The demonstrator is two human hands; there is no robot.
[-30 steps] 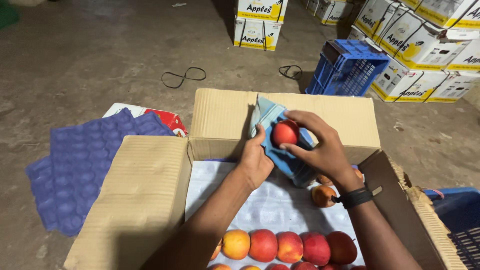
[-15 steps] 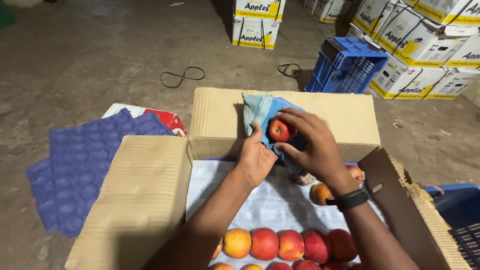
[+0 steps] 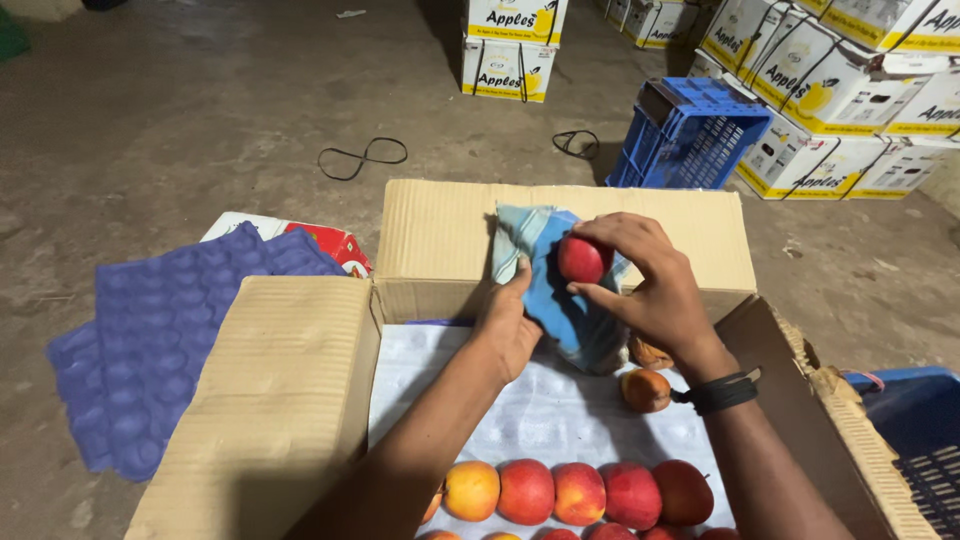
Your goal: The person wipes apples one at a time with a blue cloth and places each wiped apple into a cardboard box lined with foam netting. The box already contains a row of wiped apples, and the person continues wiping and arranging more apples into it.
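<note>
You have one open carton [image 3: 280, 400] in front of you, its four flaps spread. Inside, one row of five apples [image 3: 580, 493] lies at 6 o'clock, with the tops of a few more cut off by the frame edge below it; how many, you cannot tell. Two loose apples [image 3: 646, 389] sit at about 4 o'clock from the centre. One red apple [image 3: 583, 259] is at 12 o'clock on one blue cloth [image 3: 560, 300]. At 9 o'clock lies one stack of purple trays [image 3: 160, 340]. One blue crate [image 3: 690, 135] stands at 1 o'clock, and a second crate [image 3: 915, 440] at 4 o'clock. Two straps [image 3: 362, 157] lie on the floor at 11 and 12 o'clock. Two hands are in view.
</note>
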